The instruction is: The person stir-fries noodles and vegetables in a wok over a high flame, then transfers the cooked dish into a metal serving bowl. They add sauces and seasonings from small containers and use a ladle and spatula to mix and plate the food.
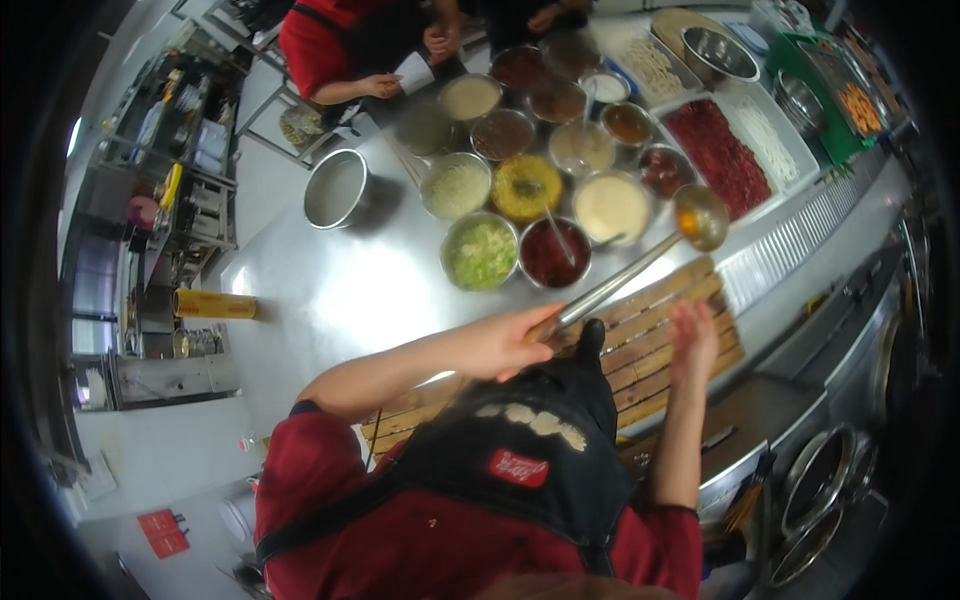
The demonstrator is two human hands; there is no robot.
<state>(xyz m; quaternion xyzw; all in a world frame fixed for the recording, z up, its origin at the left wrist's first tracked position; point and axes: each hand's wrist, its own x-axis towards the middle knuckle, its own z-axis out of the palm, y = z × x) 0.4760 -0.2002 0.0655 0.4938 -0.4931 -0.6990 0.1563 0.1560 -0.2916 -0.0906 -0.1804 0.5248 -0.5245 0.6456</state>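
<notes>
My left hand (517,341) grips the wooden end of a long-handled metal ladle (622,277). An orange-brown liquid or reflection shows in the ladle's bowl, beside the red sauce bowl (664,171) and the tray of raw red meat (716,157). My right hand (693,330) is blurred, raised over the wooden slatted boards (637,345), its fingers apart and nothing visible in it. Left of the ladle are steel bowls of chopped green vegetable (480,251), dark red sauce (555,253), a cream-coloured mixture (611,208) and a yellow chopped ingredient (527,187).
A deep steel pot (337,189) stands on the steel table (300,262), with a yellow box (215,304) at its edge. Across the table, a person in red sleeves (322,52) holds a white object (415,73); another person stands alongside. Pans (819,469) lie at lower right.
</notes>
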